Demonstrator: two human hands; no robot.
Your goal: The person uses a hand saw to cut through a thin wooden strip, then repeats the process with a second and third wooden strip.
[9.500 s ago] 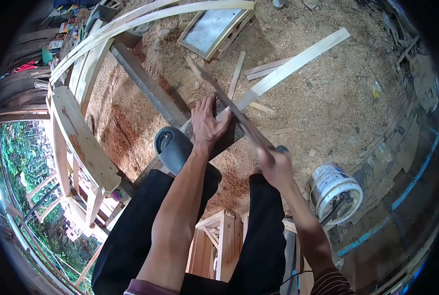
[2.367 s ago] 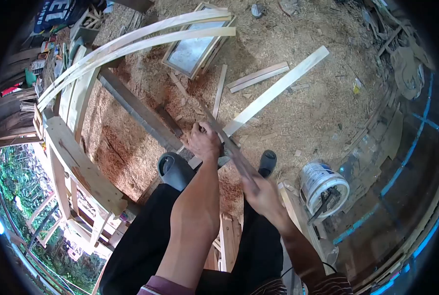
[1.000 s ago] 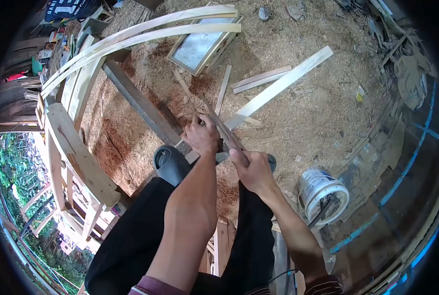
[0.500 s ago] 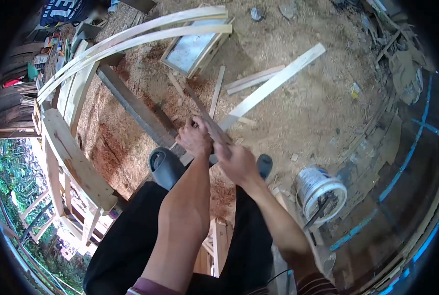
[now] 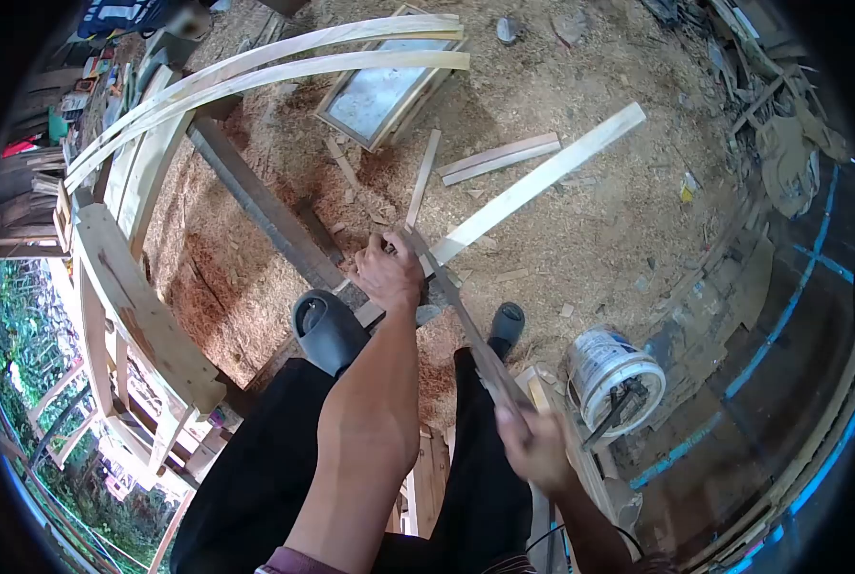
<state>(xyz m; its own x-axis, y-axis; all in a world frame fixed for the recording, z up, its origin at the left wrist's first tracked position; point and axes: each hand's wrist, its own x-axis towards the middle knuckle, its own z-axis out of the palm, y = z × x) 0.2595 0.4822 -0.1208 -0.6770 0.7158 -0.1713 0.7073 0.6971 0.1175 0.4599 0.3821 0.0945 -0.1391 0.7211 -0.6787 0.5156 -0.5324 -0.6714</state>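
Note:
My left hand (image 5: 389, 272) is closed on the near end of a pale wooden strip (image 5: 547, 182), pressing it over a dark beam (image 5: 255, 206). The strip slants away to the upper right. In my right hand (image 5: 539, 450), somewhat blurred and low beside my right knee, is the grip end of a long thin handsaw (image 5: 470, 330). Its blade runs up and left, crossing the strip just right of my left hand. Its teeth are too blurred to make out.
Sawdust and offcuts cover the ground, with a short wood piece (image 5: 499, 158) beyond the strip. A white bucket (image 5: 619, 378) stands at right. Curved wooden slats (image 5: 284, 72) arch over a framed pane (image 5: 375, 96). A thick curved timber (image 5: 145, 306) is at left.
My right hand has drawn the handsaw back toward me, down and right, away from my left hand. My left hand stays on the strip.

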